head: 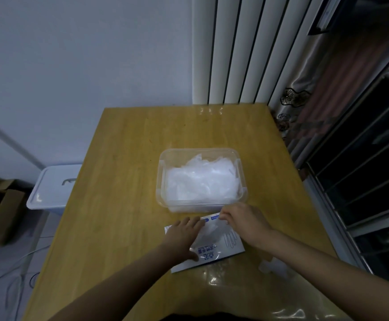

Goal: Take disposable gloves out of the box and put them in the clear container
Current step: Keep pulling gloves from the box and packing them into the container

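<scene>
Head view shows the left hand (184, 236) lying flat with straight fingers on the glove box (231, 247) on the table (119, 181), the right hand (243, 220) pinching a thin glove (213, 228) at its far edge, just before the clear container (198, 150) full of gloves (200, 181).

Clear container (199, 150) full of crumpled gloves (202, 181); flat white-blue box (231, 247) just beside.

A yellowish wooden desk (124, 181) is seen from above, its far edge set against the wall. Toward its right middle a clear container (163, 181) is placed. Just in front of it, a flat white-and-blue box (233, 247) is laid at a slant. Crumpled clear plastic (272, 266) is spread near the front right edge.
</scene>
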`<state>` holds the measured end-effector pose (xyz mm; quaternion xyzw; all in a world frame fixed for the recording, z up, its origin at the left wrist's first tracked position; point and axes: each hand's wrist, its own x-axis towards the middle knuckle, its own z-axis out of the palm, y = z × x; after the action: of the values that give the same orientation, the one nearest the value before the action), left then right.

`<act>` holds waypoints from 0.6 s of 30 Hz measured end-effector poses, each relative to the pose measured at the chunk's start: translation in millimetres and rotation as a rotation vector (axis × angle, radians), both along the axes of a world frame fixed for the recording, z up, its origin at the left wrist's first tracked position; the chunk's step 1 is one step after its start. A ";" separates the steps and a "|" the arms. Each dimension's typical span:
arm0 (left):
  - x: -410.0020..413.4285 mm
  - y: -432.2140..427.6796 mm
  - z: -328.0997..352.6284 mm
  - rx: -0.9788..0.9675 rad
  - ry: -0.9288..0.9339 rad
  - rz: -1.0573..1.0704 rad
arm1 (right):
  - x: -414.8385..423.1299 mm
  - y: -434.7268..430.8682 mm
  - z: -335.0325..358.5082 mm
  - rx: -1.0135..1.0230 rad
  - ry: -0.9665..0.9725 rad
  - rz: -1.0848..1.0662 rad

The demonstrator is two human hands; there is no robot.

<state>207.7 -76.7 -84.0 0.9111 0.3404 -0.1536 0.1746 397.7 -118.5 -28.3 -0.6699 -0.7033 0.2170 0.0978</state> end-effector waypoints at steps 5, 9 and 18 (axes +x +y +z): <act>3.4 -1.2 1.4 -0.103 -0.248 0.186 | -4.5 3.9 9.1 0.001 0.122 -0.009; 8.2 0.5 5.3 -0.111 -0.482 0.324 | -5.4 3.5 8.4 -0.061 0.223 -0.003; 3.0 0.4 3.3 -0.177 -0.577 0.524 | 6.8 -4.7 -7.8 -0.128 -0.122 0.011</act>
<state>210.7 -76.3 -80.8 0.7806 0.4836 0.1296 0.3743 404.5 -123.2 -36.1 -0.6827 -0.6965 0.2206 0.0105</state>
